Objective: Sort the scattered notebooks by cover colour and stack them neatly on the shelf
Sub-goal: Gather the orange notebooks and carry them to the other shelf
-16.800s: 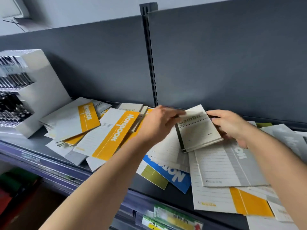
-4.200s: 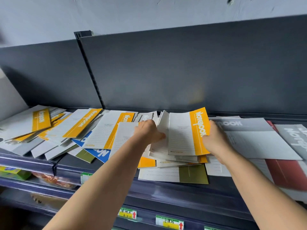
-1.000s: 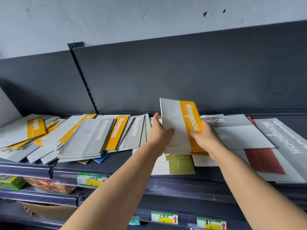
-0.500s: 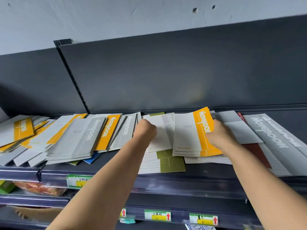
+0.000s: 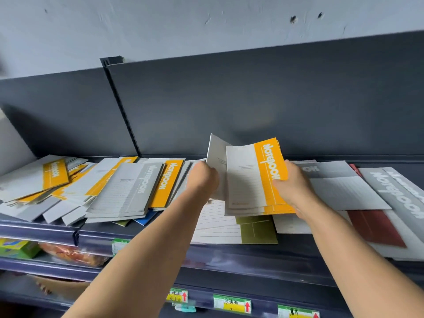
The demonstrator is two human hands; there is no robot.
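My right hand (image 5: 294, 188) grips a small stack of orange-banded notebooks (image 5: 254, 177), tilted up off the dark shelf (image 5: 229, 251). My left hand (image 5: 202, 181) holds a pale grey notebook (image 5: 215, 157) raised just behind that stack. Under them lies an olive-banded notebook (image 5: 254, 230). Left of my hands sprawls a loose heap of orange and grey notebooks (image 5: 128, 189), with a blue one (image 5: 144, 220) peeking out beneath. To the right lie grey notebooks (image 5: 339, 187) and a dark red one (image 5: 376, 228).
A dark back panel (image 5: 252, 99) with a slotted upright (image 5: 119, 106) closes the shelf behind. A white display box (image 5: 11, 143) stands at the far left. Lower shelves hold packaged goods (image 5: 20, 249) and price labels (image 5: 231, 302).
The orange stack, lying on the shelf half a second ago, is now tilted up in my right hand. My left hand has lifted a grey notebook behind it.
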